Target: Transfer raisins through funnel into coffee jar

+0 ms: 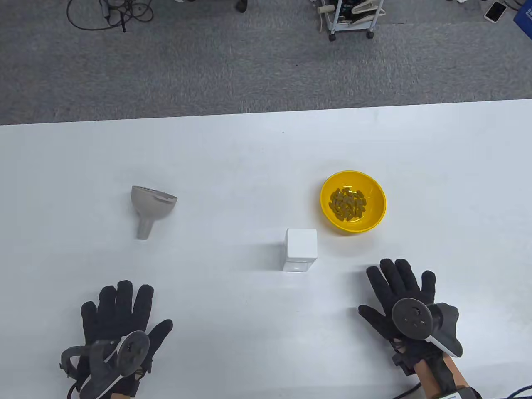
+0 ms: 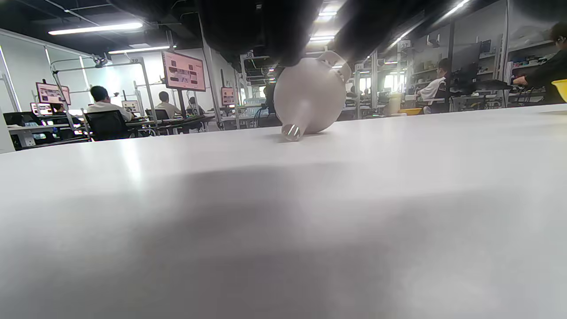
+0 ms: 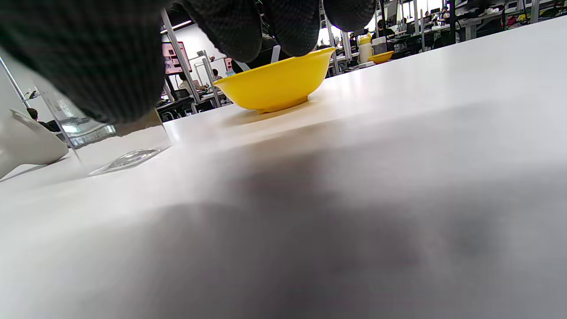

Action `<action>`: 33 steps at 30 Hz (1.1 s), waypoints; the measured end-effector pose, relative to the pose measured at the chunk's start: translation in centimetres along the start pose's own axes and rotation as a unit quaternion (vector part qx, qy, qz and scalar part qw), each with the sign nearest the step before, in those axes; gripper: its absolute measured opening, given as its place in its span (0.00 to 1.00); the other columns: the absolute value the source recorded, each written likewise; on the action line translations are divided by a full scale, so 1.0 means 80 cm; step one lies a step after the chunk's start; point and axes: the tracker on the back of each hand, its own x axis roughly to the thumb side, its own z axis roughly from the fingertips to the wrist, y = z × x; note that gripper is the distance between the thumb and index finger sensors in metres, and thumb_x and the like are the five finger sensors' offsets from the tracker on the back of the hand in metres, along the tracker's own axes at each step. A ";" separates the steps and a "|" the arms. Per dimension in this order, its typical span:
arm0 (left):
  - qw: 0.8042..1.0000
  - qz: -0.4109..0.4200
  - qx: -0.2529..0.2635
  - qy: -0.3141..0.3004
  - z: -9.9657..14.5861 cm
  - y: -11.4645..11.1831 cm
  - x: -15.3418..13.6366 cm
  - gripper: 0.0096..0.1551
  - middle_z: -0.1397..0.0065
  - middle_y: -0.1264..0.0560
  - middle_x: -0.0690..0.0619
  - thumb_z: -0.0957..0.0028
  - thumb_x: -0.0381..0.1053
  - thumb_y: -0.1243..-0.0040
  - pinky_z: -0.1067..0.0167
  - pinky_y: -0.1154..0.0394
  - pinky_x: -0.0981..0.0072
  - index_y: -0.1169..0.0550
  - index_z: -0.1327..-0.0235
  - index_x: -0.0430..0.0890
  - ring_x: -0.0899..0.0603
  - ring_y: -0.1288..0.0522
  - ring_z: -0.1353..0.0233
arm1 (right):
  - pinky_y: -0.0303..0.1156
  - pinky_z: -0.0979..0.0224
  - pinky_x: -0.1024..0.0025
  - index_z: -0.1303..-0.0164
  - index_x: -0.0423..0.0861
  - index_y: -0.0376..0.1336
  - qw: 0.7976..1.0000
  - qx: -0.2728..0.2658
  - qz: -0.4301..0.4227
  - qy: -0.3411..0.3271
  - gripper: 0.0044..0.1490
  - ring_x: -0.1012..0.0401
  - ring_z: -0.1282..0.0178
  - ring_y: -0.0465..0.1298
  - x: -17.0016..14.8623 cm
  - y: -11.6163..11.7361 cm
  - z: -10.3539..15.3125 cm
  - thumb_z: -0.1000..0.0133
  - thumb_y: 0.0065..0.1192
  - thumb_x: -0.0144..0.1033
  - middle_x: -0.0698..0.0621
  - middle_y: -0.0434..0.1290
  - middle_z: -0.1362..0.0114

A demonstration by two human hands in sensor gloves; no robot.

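A grey funnel [image 1: 151, 208] lies on its side on the white table, left of centre; in the left wrist view [image 2: 310, 95] its spout points at the camera. The coffee jar [image 1: 301, 248], clear with a square white lid on it, stands at the centre; its base shows in the right wrist view [image 3: 88, 128]. A yellow bowl [image 1: 376, 216] holding raisins [image 1: 347, 203] sits to the jar's right and behind it, and also shows in the right wrist view [image 3: 279, 84]. My left hand [image 1: 120, 307] lies flat, fingers spread, below the funnel. My right hand [image 1: 401, 286] lies flat below the bowl. Both are empty.
The table's far edge [image 1: 266, 112] meets grey carpet. A wheeled cart [image 1: 351, 16] and cables [image 1: 108, 14] stand on the floor beyond. Bare table surface lies between the funnel and the jar.
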 end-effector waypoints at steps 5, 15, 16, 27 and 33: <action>1.000 0.005 -0.006 0.000 0.000 -0.001 0.001 0.52 0.11 0.38 0.50 0.59 0.86 0.53 0.24 0.46 0.27 0.37 0.20 0.64 0.33 0.41 0.15 | 0.38 0.23 0.24 0.20 0.56 0.53 1.000 0.004 -0.002 0.001 0.54 0.43 0.12 0.50 0.000 0.000 0.000 0.55 0.69 0.67 0.46 0.53 0.12; 1.000 0.004 -0.009 0.001 0.001 -0.001 0.004 0.52 0.12 0.37 0.50 0.59 0.86 0.53 0.24 0.45 0.27 0.36 0.21 0.64 0.32 0.41 0.16 | 0.38 0.23 0.24 0.20 0.56 0.53 1.000 0.007 -0.008 0.002 0.54 0.43 0.12 0.50 0.000 0.000 0.001 0.55 0.68 0.67 0.46 0.53 0.12; 1.000 0.005 -0.009 0.001 0.001 -0.001 0.004 0.52 0.12 0.37 0.50 0.59 0.86 0.54 0.24 0.45 0.27 0.36 0.21 0.64 0.32 0.41 0.16 | 0.38 0.23 0.24 0.20 0.56 0.53 1.000 0.007 -0.009 0.003 0.54 0.43 0.12 0.50 -0.001 0.000 0.001 0.55 0.68 0.67 0.46 0.53 0.12; 1.000 0.006 -0.010 0.002 0.002 -0.001 0.005 0.52 0.12 0.37 0.50 0.59 0.86 0.54 0.24 0.45 0.27 0.36 0.21 0.64 0.33 0.40 0.16 | 0.38 0.23 0.24 0.20 0.56 0.53 1.000 0.013 -0.014 0.005 0.54 0.43 0.12 0.50 -0.001 0.001 0.000 0.55 0.68 0.67 0.45 0.53 0.12; 1.000 0.010 -0.009 0.003 0.002 -0.001 0.005 0.51 0.12 0.36 0.49 0.59 0.85 0.54 0.24 0.45 0.27 0.36 0.21 0.64 0.33 0.40 0.16 | 0.38 0.23 0.24 0.20 0.56 0.53 1.000 0.018 -0.013 0.008 0.54 0.43 0.12 0.51 -0.001 0.002 0.000 0.54 0.68 0.67 0.46 0.53 0.12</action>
